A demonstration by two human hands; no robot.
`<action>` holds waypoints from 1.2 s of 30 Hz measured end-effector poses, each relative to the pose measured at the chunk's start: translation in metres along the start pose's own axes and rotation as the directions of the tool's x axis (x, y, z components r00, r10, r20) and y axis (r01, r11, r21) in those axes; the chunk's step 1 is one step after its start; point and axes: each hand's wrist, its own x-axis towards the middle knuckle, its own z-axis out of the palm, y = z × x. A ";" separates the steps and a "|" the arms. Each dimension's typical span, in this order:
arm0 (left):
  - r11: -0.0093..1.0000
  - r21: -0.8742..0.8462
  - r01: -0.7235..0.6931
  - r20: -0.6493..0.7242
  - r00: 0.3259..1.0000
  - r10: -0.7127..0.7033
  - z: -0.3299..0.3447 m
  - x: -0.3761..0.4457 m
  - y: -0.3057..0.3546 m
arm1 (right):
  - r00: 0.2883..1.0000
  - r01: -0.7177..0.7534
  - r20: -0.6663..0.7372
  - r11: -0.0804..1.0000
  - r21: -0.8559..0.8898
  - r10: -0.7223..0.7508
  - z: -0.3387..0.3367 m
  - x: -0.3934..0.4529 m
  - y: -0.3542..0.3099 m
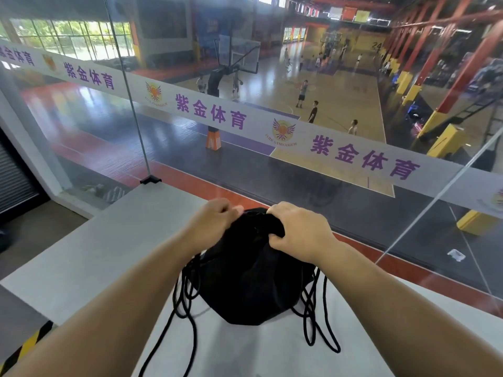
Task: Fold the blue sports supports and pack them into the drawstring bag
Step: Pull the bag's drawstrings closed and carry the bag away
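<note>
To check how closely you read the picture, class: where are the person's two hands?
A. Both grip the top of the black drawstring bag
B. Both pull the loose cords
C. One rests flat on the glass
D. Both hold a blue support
A: the left hand and right hand both clutch the gathered top of the black drawstring bag, while its cords hang loose.

A glass barrier (81, 110) with a purple-lettered white band (272, 126) is seen at twelve o'clock. A basketball court (334, 88) is seen beyond it.
</note>
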 end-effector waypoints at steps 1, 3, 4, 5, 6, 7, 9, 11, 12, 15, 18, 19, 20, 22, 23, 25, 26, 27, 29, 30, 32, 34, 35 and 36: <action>1.000 0.022 0.004 -0.050 0.999 -0.003 -0.009 0.003 -0.002 | 1.000 -0.012 -0.004 1.000 -0.005 0.012 -0.001 -0.003 0.006; 0.999 0.044 0.023 -0.107 0.994 -0.019 -0.023 0.006 -0.006 | 0.998 -0.055 -0.002 0.998 0.002 0.055 -0.002 -0.007 0.015; 0.997 0.066 0.029 -0.120 0.993 -0.021 -0.024 0.006 -0.007 | 0.997 -0.071 0.002 0.997 -0.002 0.071 -0.002 -0.009 0.019; 0.993 0.114 0.030 -0.131 0.991 -0.015 -0.021 0.006 -0.007 | 0.996 -0.085 0.001 0.996 -0.007 0.085 -0.002 -0.008 0.020; 0.985 0.171 0.032 -0.139 0.990 -0.007 -0.017 0.005 -0.006 | 0.994 -0.105 -0.004 0.994 0.002 0.105 -0.001 -0.007 0.020; 0.978 0.207 0.027 -0.146 0.989 0.003 -0.012 0.004 -0.005 | 0.992 -0.125 -0.011 0.992 0.035 0.126 0.000 -0.007 0.020; 0.980 0.199 0.012 -0.138 0.990 0.016 -0.006 0.003 -0.005 | 0.989 -0.146 -0.017 0.977 0.158 0.150 0.002 -0.008 0.021; 0.992 0.127 0.021 -0.108 0.994 -0.008 -0.007 0.004 -0.009 | 0.979 -0.189 -0.012 0.937 0.294 0.201 0.004 -0.014 0.025; 0.996 0.080 0.026 -0.084 0.996 -0.019 -0.007 0.004 -0.012 | 0.967 -0.238 0.003 0.908 0.346 0.253 0.004 -0.018 0.027; 0.997 0.072 -0.018 0.016 1.000 0.017 0.000 -0.001 -0.014 | 0.919 -0.384 0.088 0.822 0.420 0.384 0.008 -0.032 0.035; 0.985 0.145 -0.095 0.077 0.993 0.084 0.011 -0.004 -0.011 | 0.905 -0.425 0.191 0.792 0.438 0.380 0.011 -0.046 0.046; 0.978 0.185 -0.102 0.073 0.993 0.089 0.014 -0.005 -0.009 | 0.904 -0.428 0.228 0.786 0.446 0.362 0.009 -0.049 0.049; 0.967 0.232 -0.101 0.060 0.994 0.089 0.016 -0.005 -0.008 | 0.902 -0.428 0.263 0.785 0.448 0.342 0.008 -0.052 0.052; 0.952 0.294 -0.084 0.047 0.996 0.073 0.019 -0.004 -0.008 | 0.898 -0.429 0.295 0.799 0.422 0.326 0.006 -0.058 0.057; 0.952 0.296 -0.077 0.065 0.996 0.061 0.020 -0.003 -0.009 | 0.894 -0.438 0.285 0.806 0.398 0.345 0.007 -0.061 0.060; 0.962 0.265 -0.069 0.151 0.988 0.029 0.023 -0.001 -0.012 | 0.886 -0.459 0.237 0.821 0.339 0.397 0.010 -0.066 0.066; 0.968 0.244 -0.064 0.200 0.980 0.014 0.026 -0.002 -0.012 | 0.881 -0.471 0.221 0.825 0.311 0.419 0.011 -0.068 0.067; 0.971 0.229 -0.064 0.246 0.969 0.006 0.029 -0.004 -0.010 | 0.876 -0.481 0.211 0.828 0.289 0.435 0.011 -0.069 0.067; 0.971 0.224 -0.077 0.313 0.950 0.003 0.038 -0.010 -0.002 | 0.873 -0.486 0.195 0.832 0.266 0.448 0.011 -0.069 0.064; 0.970 0.225 -0.087 0.333 0.943 0.007 0.042 -0.013 0.002 | 0.874 -0.485 0.184 0.834 0.262 0.450 0.010 -0.068 0.062; 0.964 0.243 -0.107 0.350 0.936 0.016 0.050 -0.015 0.009 | 0.882 -0.472 0.155 0.847 0.246 0.446 0.007 -0.066 0.058; 0.952 0.285 -0.113 0.344 0.939 0.009 0.053 -0.014 0.011 | 0.895 -0.445 0.131 0.868 0.221 0.426 0.005 -0.065 0.056; 0.949 0.295 -0.109 0.335 0.942 0.004 0.053 -0.014 0.012 | 0.906 -0.422 0.123 0.881 0.215 0.404 0.003 -0.065 0.055; 0.950 0.294 -0.106 0.321 0.947 0.006 0.054 -0.014 0.012 | 0.919 -0.393 0.118 0.895 0.212 0.376 0.002 -0.065 0.055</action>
